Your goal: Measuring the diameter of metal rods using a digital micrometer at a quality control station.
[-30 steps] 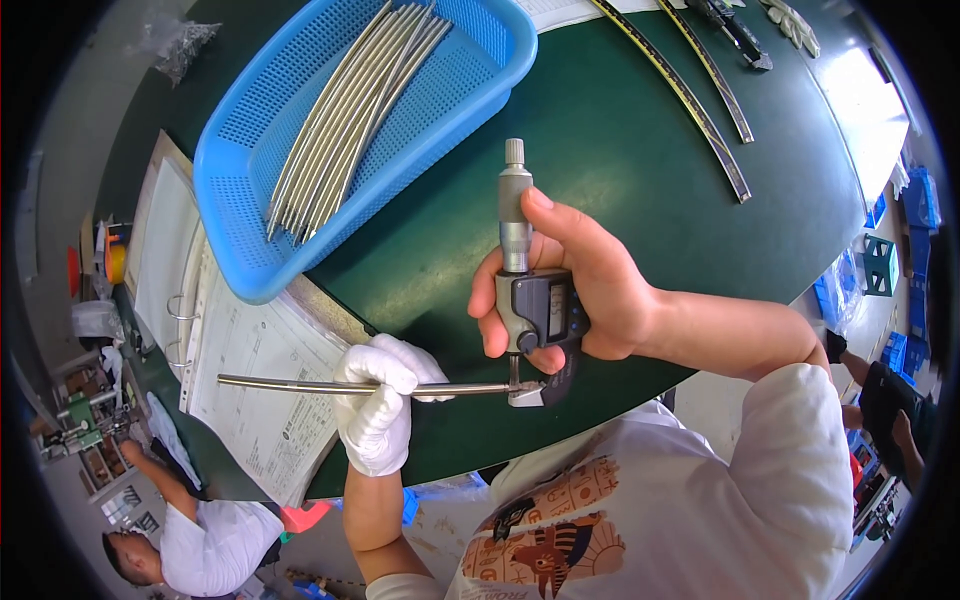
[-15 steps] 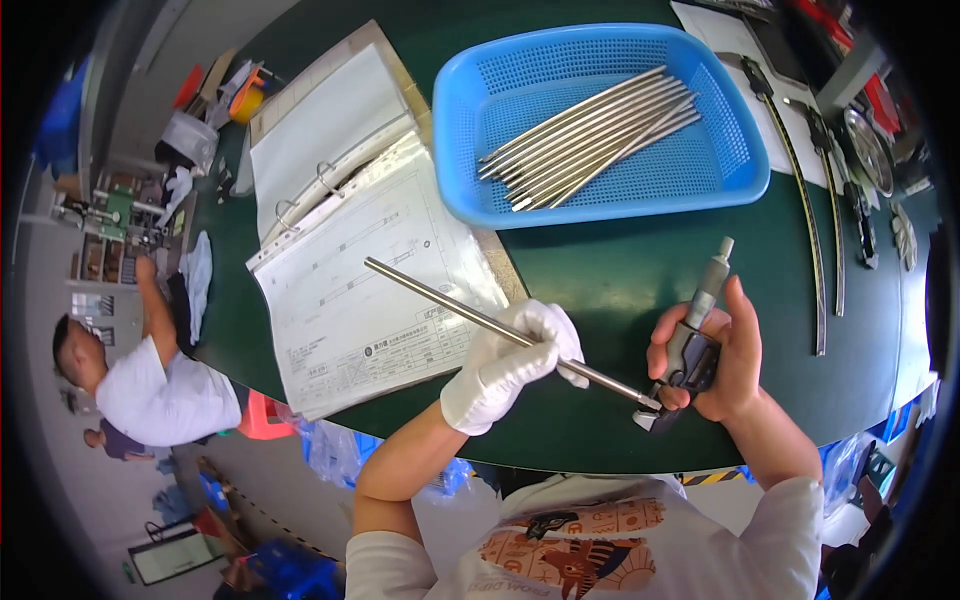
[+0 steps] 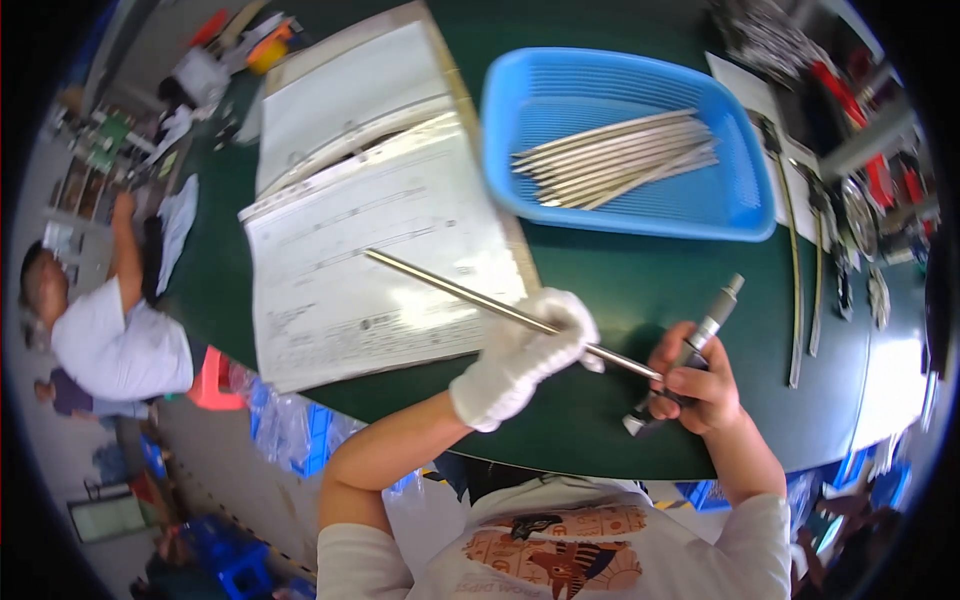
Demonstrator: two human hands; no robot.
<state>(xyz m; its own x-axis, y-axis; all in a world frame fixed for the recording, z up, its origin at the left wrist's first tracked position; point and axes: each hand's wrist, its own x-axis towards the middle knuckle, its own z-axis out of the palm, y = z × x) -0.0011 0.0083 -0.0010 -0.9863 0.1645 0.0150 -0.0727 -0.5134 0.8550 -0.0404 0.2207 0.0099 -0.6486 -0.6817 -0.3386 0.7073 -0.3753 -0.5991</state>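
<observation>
My left hand (image 3: 530,355), in a white glove, is closed round a long, thin metal rod (image 3: 450,287). The rod slants from above the drawing page down to the right, and its lower end meets the fingers of my right hand. Bare, my right hand (image 3: 700,385) grips a micrometer (image 3: 716,312), whose silver thimble points up and to the right. The micrometer's dark frame is partly covered by my fingers, and its other end shows below them. Whether the rod touches the measuring faces I cannot tell. Several similar rods (image 3: 620,160) lie in a blue plastic basket (image 3: 640,226) beyond my hands.
An open ring binder (image 3: 350,130) with a technical drawing (image 3: 370,270) lies to the left on the green table (image 3: 600,275). Long calipers (image 3: 788,270) and a white glove (image 3: 879,298) lie at the right. A person (image 3: 120,320) in a white shirt works at the far left.
The view has shifted. The micrometer has tilted, and my right thumb has folded onto it. The rod's lower end has shifted from the micrometer's lower end to beside my right fingers.
</observation>
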